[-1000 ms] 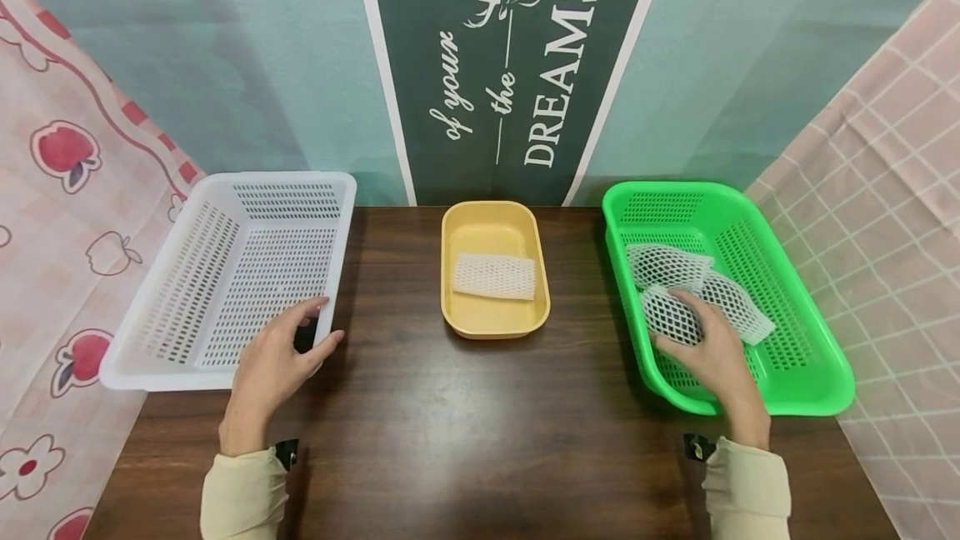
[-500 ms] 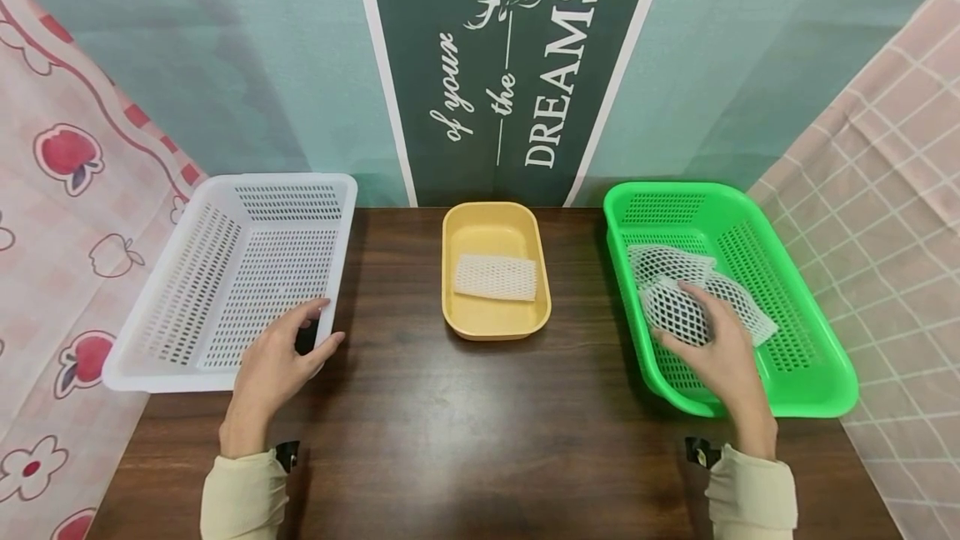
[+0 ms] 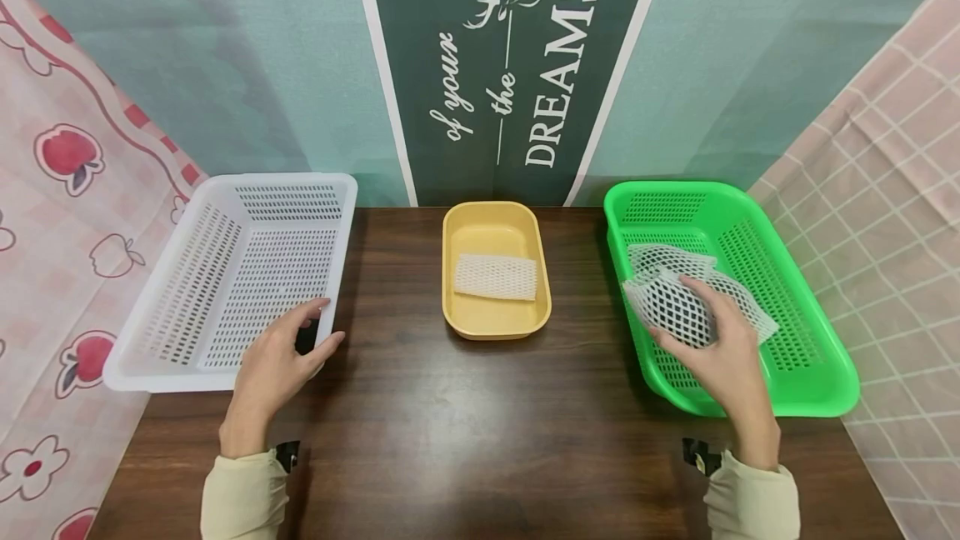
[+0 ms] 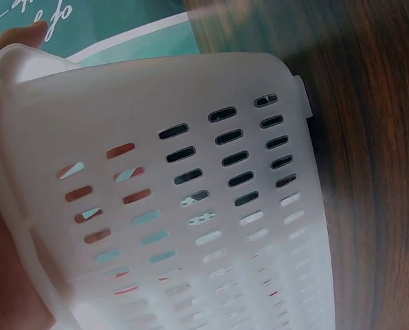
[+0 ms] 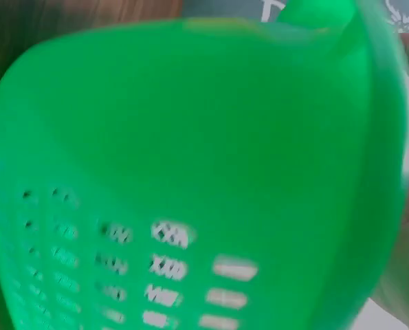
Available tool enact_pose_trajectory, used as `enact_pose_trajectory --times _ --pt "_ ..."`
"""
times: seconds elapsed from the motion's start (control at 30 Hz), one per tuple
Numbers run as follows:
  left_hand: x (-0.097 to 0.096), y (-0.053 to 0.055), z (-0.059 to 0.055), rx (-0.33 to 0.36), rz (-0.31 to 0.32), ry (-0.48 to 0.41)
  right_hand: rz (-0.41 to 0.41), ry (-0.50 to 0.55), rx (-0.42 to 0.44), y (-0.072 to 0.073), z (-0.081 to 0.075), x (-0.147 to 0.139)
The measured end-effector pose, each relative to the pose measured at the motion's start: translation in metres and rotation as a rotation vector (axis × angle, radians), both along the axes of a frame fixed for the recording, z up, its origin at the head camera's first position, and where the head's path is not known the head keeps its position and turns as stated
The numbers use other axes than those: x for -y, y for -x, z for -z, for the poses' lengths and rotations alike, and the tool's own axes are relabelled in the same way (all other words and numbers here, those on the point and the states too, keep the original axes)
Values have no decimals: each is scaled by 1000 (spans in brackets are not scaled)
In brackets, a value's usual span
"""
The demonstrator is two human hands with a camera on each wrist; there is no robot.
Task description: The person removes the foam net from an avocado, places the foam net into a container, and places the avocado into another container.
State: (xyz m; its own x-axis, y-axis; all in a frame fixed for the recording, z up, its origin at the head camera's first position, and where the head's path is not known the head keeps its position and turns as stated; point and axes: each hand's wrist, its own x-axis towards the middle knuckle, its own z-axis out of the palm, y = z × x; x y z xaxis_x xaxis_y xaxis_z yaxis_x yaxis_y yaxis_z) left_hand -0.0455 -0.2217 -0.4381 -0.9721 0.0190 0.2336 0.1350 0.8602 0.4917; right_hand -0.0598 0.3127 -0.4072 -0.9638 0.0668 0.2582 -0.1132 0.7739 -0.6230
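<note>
My left hand (image 3: 273, 365) lies over the right rim of a white plastic basket (image 3: 281, 248), its thumb reaching outside the rim and its index fingertip right at it. A small dark thing (image 3: 305, 337) shows inside, mostly hidden beneath this hand. My right hand (image 3: 723, 352) grips a bulging white foam net sleeve (image 3: 671, 307) with something dark inside, over the left side of a green plastic basket (image 3: 821, 357). Two more white foam net sleeves (image 3: 742, 302) lie behind it in that basket. In the right wrist view the green wall hides most of the grip.
Between the baskets stands a yellow tray (image 3: 495, 325) with a flat white foam net sleeve (image 3: 495, 277) in it. All stand on a dark wooden table (image 3: 480, 432). Cloth hangs behind and at both sides.
My right hand has taken hold of the foam net sleeve and turned it, its left end rising toward the green basket's left rim. My left hand has stayed in place.
</note>
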Motion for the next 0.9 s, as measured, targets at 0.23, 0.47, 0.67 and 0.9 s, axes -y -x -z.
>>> enact_pose_trajectory --times 0.23,0.47,0.67,0.9 --pt "-1 0 -2 12 3 -12 -46 4 -84 -3 -1 16" --pt "-1 1 -2 14 8 0 -73 38 -98 -9 1 31" --pt "0 1 -2 4 12 4 -105 56 -103 -10 4 41" --pt "1 1 -1 -44 22 1 -157 39 -109 -10 8 51"
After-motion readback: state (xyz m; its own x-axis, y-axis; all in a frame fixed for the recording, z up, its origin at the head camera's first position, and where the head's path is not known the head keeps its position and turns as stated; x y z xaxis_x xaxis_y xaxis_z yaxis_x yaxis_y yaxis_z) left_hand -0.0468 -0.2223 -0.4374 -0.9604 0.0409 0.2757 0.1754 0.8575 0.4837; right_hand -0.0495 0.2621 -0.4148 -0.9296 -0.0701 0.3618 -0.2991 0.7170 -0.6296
